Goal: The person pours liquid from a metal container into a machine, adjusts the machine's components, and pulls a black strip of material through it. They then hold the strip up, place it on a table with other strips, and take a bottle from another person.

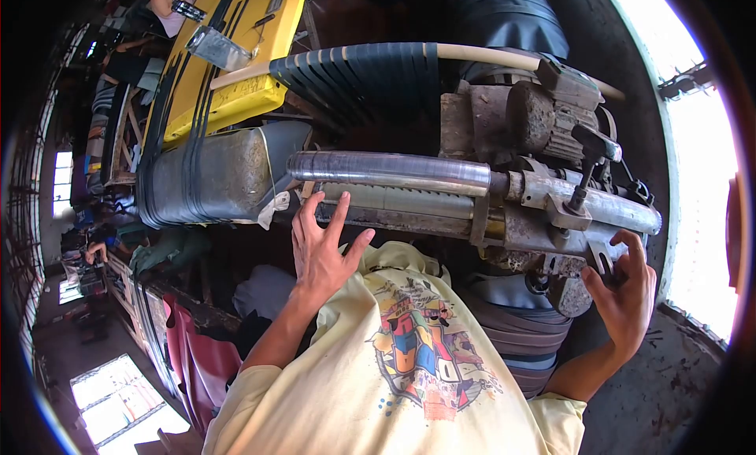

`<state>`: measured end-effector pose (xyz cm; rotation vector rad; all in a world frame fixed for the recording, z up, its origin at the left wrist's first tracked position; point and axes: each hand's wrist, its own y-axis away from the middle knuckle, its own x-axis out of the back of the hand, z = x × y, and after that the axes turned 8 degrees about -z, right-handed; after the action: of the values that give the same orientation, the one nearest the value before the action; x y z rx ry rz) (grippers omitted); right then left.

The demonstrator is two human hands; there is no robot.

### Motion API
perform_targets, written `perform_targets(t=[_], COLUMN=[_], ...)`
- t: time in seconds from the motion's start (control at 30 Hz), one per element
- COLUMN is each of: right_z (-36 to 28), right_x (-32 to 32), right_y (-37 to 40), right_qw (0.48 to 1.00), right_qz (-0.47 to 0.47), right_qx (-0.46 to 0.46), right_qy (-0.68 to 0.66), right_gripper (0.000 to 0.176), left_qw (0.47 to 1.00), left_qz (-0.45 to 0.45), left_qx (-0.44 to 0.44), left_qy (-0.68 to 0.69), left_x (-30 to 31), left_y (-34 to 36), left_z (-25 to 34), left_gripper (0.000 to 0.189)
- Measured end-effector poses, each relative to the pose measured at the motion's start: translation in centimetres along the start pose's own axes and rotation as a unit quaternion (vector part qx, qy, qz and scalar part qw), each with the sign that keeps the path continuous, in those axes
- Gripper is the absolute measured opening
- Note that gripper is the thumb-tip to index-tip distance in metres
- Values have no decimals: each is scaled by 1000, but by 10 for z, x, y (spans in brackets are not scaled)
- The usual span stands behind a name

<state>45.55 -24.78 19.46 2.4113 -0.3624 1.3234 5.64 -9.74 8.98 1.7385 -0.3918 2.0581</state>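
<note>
My left hand [321, 246] is spread, its fingertips at the near edge of a machine, just below a shiny metal roller [390, 172]. Beneath that roller lies a second, duller roller or bar [405, 200] with a toothed edge. My right hand [626, 286] is curled around a slotted metal lever or bracket [602, 258] at the machine's right end. Above that bracket stands a clamp with a T-shaped handle [587, 168]. Nothing shows between the fingers of my left hand.
Dark strips [362, 81] hang on a pale pole [488, 55] behind the rollers. A motor [551, 116] sits behind the machine at right. A yellow table [228, 101] holds a glass jar [216, 49]. Rolled material [520, 321] lies below. A person [169, 6] is at upper left.
</note>
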Motion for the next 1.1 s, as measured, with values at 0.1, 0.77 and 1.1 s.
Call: perform_targets(t=[0.1,0.77,1.1], right_z=[0,-5,-3], right_x=[0,1,-3], right_y=[0,-1,2], right_qw=[1000,1000,999], right_qz=[2,-8,-6], right_qx=[6,-7,-29], right_qy=[-9,-2,-17], right_gripper=[50,48,51], left_qw=[1000,896,503], left_qz=[-5,67,47], left_qx=[-5,28,231], left_qy=[5,437,831], left_x=[-1,7,9], left_y=[0,18,16], left_z=[4,-13,-69], left_gripper=[67,49,68])
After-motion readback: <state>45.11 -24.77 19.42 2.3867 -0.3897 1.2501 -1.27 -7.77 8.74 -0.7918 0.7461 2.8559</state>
